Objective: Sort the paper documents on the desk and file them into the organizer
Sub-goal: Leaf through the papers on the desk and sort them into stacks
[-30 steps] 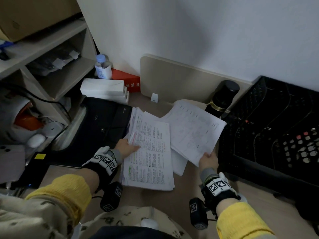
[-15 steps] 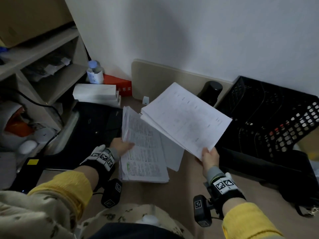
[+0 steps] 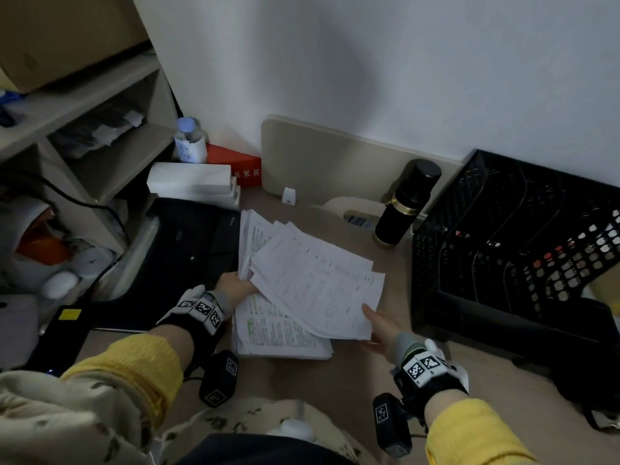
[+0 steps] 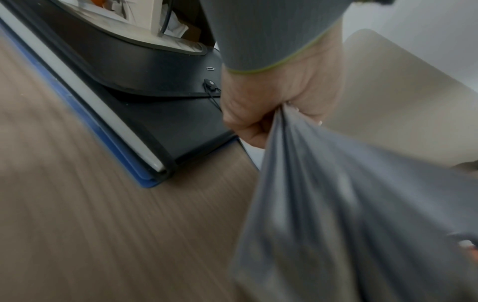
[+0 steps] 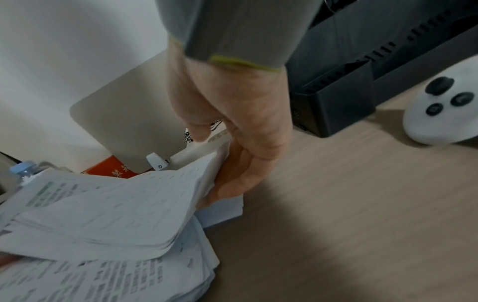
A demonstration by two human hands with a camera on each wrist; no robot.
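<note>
We see matt white printed paper sheets (image 3: 315, 283) over a wood-grain laminate desk (image 5: 362, 204), a perforated black plastic organizer (image 3: 516, 250), a glossy black flask (image 3: 407, 203) with a gold metal band, and a smooth dark folder (image 4: 165, 126).

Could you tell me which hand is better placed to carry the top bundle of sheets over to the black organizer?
Probably the right hand: it holds the top bundle at the corner facing the black organizer, while the left hand grips the papers' far side.
</note>
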